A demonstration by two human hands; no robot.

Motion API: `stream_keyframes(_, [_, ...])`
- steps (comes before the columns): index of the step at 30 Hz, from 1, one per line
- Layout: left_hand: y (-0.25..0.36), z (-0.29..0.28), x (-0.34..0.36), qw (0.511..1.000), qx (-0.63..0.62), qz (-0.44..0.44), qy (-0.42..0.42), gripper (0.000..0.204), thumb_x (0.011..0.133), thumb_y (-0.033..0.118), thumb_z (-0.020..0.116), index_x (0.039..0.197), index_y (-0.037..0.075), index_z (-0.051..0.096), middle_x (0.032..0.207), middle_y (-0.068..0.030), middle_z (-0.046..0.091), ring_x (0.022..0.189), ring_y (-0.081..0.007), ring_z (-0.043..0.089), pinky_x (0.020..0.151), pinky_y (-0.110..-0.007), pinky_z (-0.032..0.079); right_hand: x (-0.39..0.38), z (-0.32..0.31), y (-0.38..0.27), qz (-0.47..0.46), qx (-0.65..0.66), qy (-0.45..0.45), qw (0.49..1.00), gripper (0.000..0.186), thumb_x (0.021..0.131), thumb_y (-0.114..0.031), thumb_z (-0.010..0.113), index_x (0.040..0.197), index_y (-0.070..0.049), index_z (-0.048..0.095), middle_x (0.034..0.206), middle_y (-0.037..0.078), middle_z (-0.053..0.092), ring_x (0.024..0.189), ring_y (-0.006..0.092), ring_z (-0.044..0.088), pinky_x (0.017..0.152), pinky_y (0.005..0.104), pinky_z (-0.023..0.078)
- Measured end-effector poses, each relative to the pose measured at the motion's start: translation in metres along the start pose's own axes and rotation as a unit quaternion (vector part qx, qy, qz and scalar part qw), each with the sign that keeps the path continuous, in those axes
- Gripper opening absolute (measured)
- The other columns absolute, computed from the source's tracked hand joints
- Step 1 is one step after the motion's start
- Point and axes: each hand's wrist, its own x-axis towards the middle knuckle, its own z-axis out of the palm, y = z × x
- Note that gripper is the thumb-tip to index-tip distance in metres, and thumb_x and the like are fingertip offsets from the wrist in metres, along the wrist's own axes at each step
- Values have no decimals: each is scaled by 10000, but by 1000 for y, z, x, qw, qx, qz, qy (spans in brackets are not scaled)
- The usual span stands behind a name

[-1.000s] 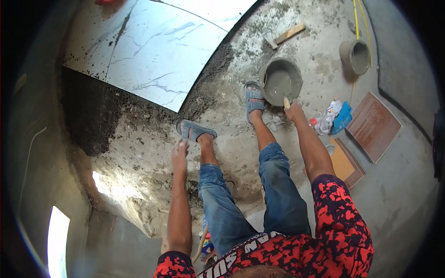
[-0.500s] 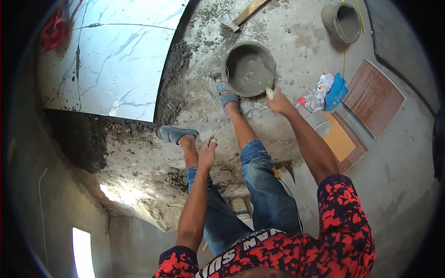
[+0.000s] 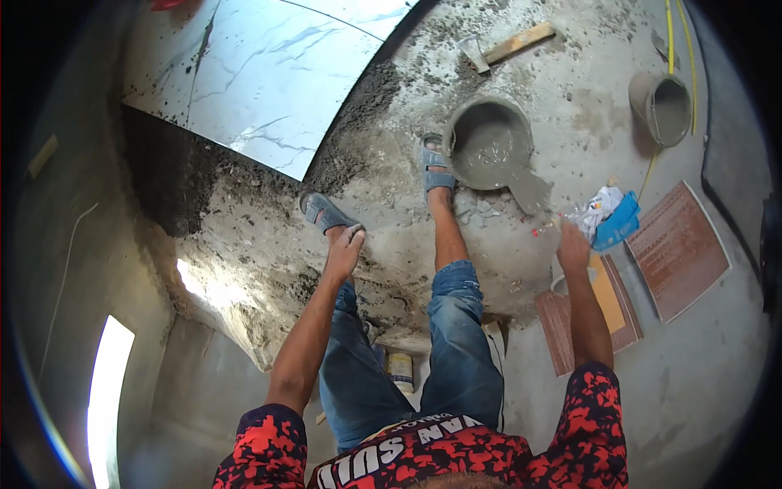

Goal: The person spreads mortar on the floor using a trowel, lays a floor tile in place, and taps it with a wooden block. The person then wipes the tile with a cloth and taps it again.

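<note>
Clock centred on the mortar bucket, right of mid-view, upper half. Right hand at 4-5 o'clock, closed, gripping the handle of a trowel, grip mostly hidden by the hand; blade coated in wet grey mortar, overlaps bucket rim at 4-5, outer end over the floor, rim contact can't tell. More wet mortar inside bucket. Left hand at 8, fingers loosely curled, near left sandal, can't tell if touching leg. Right sandal between 8 and 9, right by bucket. Hatchet-like tool, wooden handle, at 12. Smaller bucket between 2 and 3. White-and-blue plastic packaging at 4, brown panel farther out, also 4. White marbled tiles between 9 and 10, dark loose dirt along their edge
</note>
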Motion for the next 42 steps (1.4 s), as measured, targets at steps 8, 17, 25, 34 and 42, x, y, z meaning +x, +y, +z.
stream_keyframes(8, [-35, -25, 28, 999, 23, 8, 28, 475, 923, 317, 489, 1244, -32, 487, 1030, -76, 598, 915, -136, 552, 819, -265, 431, 40, -136, -73, 120, 321, -76, 936, 504, 807, -226, 593, 1219, -1, 410, 1055, 269, 564, 947, 449, 547, 761, 473, 454])
stream_keyframes(17, [-23, 26, -33, 980, -154, -36, -125, 504, 960, 317, 421, 1338, -15, 379, 1240, -141, 534, 1103, -212, 533, 929, -314, 388, 268, -114, -220, 218, 580, -97, 779, 482, 846, -290, 582, 1242, -58, 437, 915, 169, 599, 760, 305, 601, 646, 372, 490])
stream_keyframes(25, [-106, 8, -37, 952, -251, -140, -102, 563, 954, 363, 423, 1368, -8, 336, 1269, -130, 508, 1137, -205, 504, 879, -286, 395, 301, -132, -302, 249, 635, -178, 709, 421, 884, -243, 540, 1238, -64, 398, 786, 59, 500, 530, 138, 495, 436, 283, 443])
stream_keyframes(34, [-126, -3, -36, 951, -278, -100, -90, 542, 952, 330, 446, 1357, -17, 351, 1208, -82, 543, 1060, -148, 527, 808, -243, 396, 336, -101, -354, 276, 628, -87, 723, 384, 864, -232, 552, 1173, -51, 413, 809, 94, 540, 613, 189, 554, 512, 338, 496])
stream_keyframes(42, [-153, -18, -41, 938, -320, -118, -59, 515, 953, 316, 449, 1330, -28, 378, 1175, -85, 556, 984, -127, 537, 769, -229, 403, 244, -85, -471, 160, 405, -149, 888, 497, 868, -243, 453, 1242, 32, 275, 1091, 365, 525, 1018, 490, 529, 904, 518, 400])
